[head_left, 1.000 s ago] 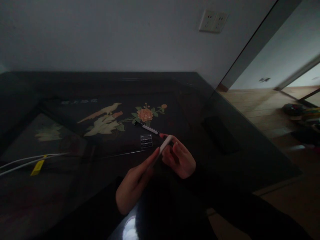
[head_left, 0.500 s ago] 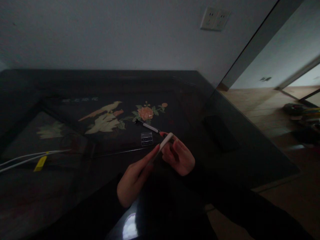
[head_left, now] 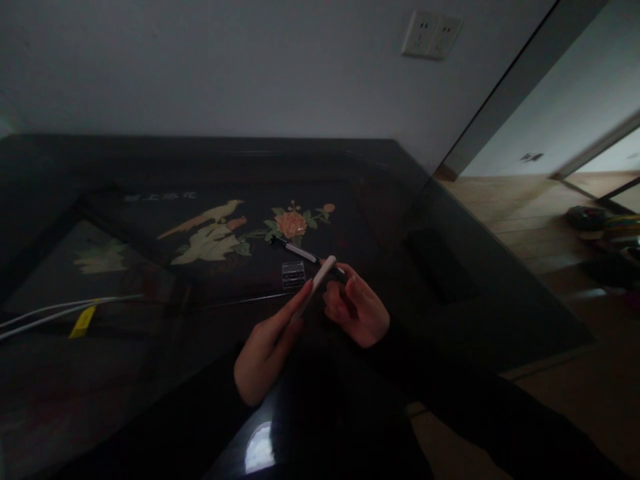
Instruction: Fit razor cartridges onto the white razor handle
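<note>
My left hand (head_left: 267, 357) is closed on a slim white object (head_left: 320, 277) with a rounded end, seen almost edge-on; its kind I cannot tell. Just right of it, my right hand (head_left: 360, 310) has its fingers curled and its thumb raised towards the index finger. Whether anything small sits in those fingers is hidden. Beyond the hands, a slender black tool with a pale grey handle (head_left: 301, 252) lies slanted on the dark table (head_left: 380, 200), its near end partly behind the white object and right fingers. A small clear case (head_left: 293, 275) with dark pieces inside lies beside it.
A flat black object (head_left: 440, 267) lies on the table's right. White cables (head_left: 55, 312) with a yellow tag (head_left: 84, 320) cross the left. A wall with sockets (head_left: 433, 35) stands behind; items (head_left: 595, 227) lie on the floor at far right.
The white object has shifted slightly left and upward with my left hand. More of a gap shows between it and my right fingers. The tool and clear case stay put.
</note>
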The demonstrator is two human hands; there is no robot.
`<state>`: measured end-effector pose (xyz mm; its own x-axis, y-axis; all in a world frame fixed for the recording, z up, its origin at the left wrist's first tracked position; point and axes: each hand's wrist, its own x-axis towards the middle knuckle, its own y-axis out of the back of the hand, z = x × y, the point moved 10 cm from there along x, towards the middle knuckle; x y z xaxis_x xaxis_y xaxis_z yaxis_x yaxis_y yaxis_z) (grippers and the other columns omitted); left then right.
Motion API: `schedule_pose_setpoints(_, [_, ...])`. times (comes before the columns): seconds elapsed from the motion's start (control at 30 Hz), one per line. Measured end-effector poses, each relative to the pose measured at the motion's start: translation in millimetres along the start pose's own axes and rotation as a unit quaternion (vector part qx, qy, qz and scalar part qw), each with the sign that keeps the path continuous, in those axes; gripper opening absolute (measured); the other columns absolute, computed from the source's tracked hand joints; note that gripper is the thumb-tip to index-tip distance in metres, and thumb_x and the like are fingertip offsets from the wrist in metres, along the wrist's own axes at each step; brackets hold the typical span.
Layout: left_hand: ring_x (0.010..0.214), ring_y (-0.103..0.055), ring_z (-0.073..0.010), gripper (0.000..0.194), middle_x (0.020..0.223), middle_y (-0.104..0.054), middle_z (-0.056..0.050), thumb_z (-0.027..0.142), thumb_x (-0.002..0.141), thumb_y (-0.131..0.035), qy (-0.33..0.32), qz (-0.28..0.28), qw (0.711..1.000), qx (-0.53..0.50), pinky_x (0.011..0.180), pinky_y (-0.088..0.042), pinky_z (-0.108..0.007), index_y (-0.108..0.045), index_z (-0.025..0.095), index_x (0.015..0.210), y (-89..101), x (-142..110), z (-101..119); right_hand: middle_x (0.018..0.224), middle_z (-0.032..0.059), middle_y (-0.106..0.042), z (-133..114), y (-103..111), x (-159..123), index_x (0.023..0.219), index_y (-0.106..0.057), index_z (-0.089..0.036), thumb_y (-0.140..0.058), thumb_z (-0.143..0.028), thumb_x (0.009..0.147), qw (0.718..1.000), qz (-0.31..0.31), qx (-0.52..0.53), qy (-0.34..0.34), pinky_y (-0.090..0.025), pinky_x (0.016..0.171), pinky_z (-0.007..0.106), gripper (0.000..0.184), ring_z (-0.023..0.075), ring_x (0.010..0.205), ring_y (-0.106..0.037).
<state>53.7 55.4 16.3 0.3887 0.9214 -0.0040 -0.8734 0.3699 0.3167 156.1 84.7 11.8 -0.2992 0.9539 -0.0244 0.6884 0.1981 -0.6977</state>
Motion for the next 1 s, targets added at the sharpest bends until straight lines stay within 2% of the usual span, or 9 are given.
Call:
schedule_pose_setpoints(0.2, [0.127, -0.048, -0.0191, 0.048, 0.140, -0.048, -0.002, 0.023, 0.093, -0.041, -0.035, -0.036, 0.999, -0.010, 0.110, -0.035, -0.035, -0.036, 0.024, 0.141, -8.5, -4, 6, 0.048, -0.0099, -0.045, -2, 1, -1, 0.108, -0.057, -0.021, -0.072, -0.048, 0.072, 1.000, -0.001, -0.011, 0.009, -0.021, 0.042, 0.020, 0.047, 0.0052, 0.040, -0.028])
schedule_pose_setpoints(0.4, [0.129, -0.044, -0.0187, 0.050, 0.142, -0.044, -0.001, 0.017, 0.092, -0.041, -0.096, -0.066, 0.993, -0.014, 0.109, -0.036, -0.032, -0.036, 0.027, 0.141, -15.0, -7, 12, 0.050, -0.0095, -0.048, 5, 7, 0, 0.108, -0.057, -0.019, -0.076, -0.051, 0.065, 1.000, 0.012, -0.001, -0.018, -0.026, 0.042, 0.018, 0.057, 0.0035, 0.040, -0.031])
schedule_pose_setpoints(0.77, [0.126, -0.048, -0.0197, 0.047, 0.139, -0.049, -0.001, 0.023, 0.092, -0.043, -0.052, -0.019, 0.998, 0.015, 0.108, -0.038, -0.034, -0.040, 0.025, 0.139, -2.4, 1, 5, 0.046, -0.0092, -0.045, 1, 2, 2, 0.100, -0.058, -0.019, -0.071, -0.048, 0.073, 1.000, -0.006, 0.000, 0.005, -0.019, 0.040, 0.020, 0.042, 0.0055, 0.039, -0.027])
schedule_pose_setpoints(1.0, [0.125, -0.049, -0.0201, 0.050, 0.138, -0.051, -0.002, 0.028, 0.093, -0.042, -0.001, 0.000, 1.000, 0.000, 0.108, -0.038, -0.035, -0.034, 0.023, 0.142, 2.6, 2, -6, 0.047, -0.0105, -0.047, 2, 2, 2, 0.099, -0.053, -0.025, -0.072, -0.046, 0.073, 1.000, -0.017, 0.011, 0.001, -0.019, 0.040, 0.020, 0.039, 0.0063, 0.039, -0.028])
